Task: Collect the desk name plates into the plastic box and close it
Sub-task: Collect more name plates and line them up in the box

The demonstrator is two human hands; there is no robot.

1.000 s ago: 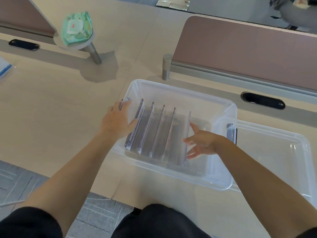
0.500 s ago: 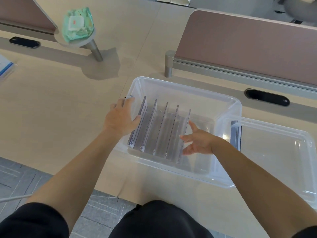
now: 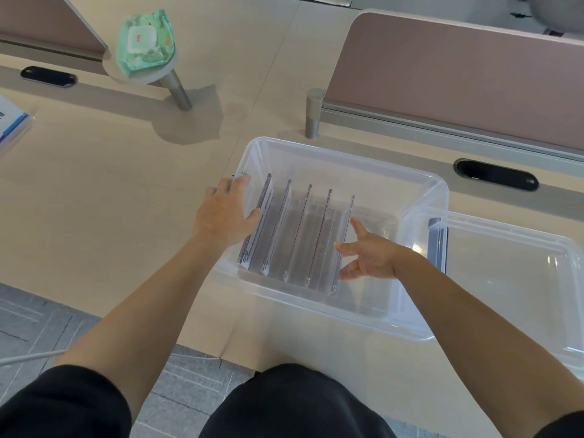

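A clear plastic box (image 3: 347, 157) sits open on the light wooden desk in front of me. Several clear acrylic name plates (image 3: 303, 235) stand on edge in a row in its left half. My left hand (image 3: 221, 216) straddles the box's left wall, fingers outside and thumb inside against the leftmost plate. Inside the box, my right hand (image 3: 369, 257) has its fingers spread and its fingertips touch the rightmost plate. The clear lid (image 3: 521, 279) lies flat on the desk, right of the box.
A pink divider panel (image 3: 458, 74) on a metal rail runs behind the box, with a black cable slot (image 3: 496, 175) below it. A green wipes pack (image 3: 145, 42) rests on a round stand at the back left. A blue-and-white booklet (image 3: 9, 124) lies at the far left edge.
My right hand has moved a little left against the rightmost plate, and the plates stand closer together. My left hand stays on the box's left wall.
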